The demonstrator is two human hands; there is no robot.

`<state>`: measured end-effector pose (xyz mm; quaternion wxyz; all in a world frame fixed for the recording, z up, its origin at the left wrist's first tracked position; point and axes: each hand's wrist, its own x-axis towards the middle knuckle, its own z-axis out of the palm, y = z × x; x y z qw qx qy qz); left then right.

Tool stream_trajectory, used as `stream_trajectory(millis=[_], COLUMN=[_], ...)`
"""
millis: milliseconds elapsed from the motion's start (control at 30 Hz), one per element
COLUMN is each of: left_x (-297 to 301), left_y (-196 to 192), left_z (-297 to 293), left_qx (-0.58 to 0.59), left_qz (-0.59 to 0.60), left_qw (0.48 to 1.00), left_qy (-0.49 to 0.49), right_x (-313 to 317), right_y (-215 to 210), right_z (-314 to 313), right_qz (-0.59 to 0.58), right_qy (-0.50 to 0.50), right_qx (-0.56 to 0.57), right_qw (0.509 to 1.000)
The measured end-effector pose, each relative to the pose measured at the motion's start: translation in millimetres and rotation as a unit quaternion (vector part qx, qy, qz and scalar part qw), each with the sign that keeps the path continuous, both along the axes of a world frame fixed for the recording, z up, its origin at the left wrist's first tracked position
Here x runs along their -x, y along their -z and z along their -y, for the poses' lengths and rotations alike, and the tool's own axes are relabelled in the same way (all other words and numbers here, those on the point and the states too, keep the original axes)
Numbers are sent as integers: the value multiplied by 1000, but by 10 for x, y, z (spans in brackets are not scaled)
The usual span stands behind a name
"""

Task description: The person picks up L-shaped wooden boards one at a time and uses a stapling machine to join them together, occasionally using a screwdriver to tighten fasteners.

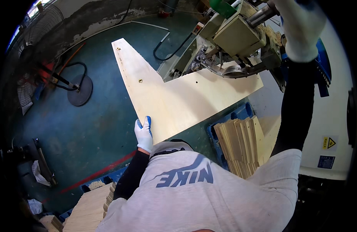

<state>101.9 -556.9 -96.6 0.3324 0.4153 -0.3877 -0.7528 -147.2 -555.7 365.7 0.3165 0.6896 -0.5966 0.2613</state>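
My left hand (144, 133), in a white glove with blue fingertips, grips the near left edge of a large pale L-shaped plywood panel (174, 98). The panel lies flat under a grey-green machine head (236, 36), and small metal inserts sit in its far arm. My right hand (302, 29), in a white glove, is raised to the upper right of the machine next to a metal handle (263, 14); I cannot tell whether it grips the handle. Black sleeves cover both forearms.
A stack of cut plywood pieces (240, 145) stands in a blue crate at the right. Another plywood stack (91, 208) sits at the lower left. A standing fan (35, 58) with a round base (80, 89) is on the green floor at the left. Cables run behind the machine.
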Motion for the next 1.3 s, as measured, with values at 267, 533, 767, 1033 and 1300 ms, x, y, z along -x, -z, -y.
stream_trajectory(millis=[267,533,767,1033,1300], left_x=[-72,-110,-103,-108,-49], left_y=[178,134,144,124,28], left_z=[73,103,102,130,156], left_qx=[-5,3,15,20,14], left_qz=[12,7,15,34,54], left_qw=[999,999,999,999,997], left_qy=[32,32,27,25,49], right_x=[20,181,299,334,410], right_y=[1887,2632,2921,3028,3713], right_z=[-1209,-1304,-1273,-1143,-1120], right_qz=[546,517,468,433,366], right_qy=[56,71,131,156,211], right_qx=[54,51,35,-4,-74], right_qw=[834,852,873,888,903])
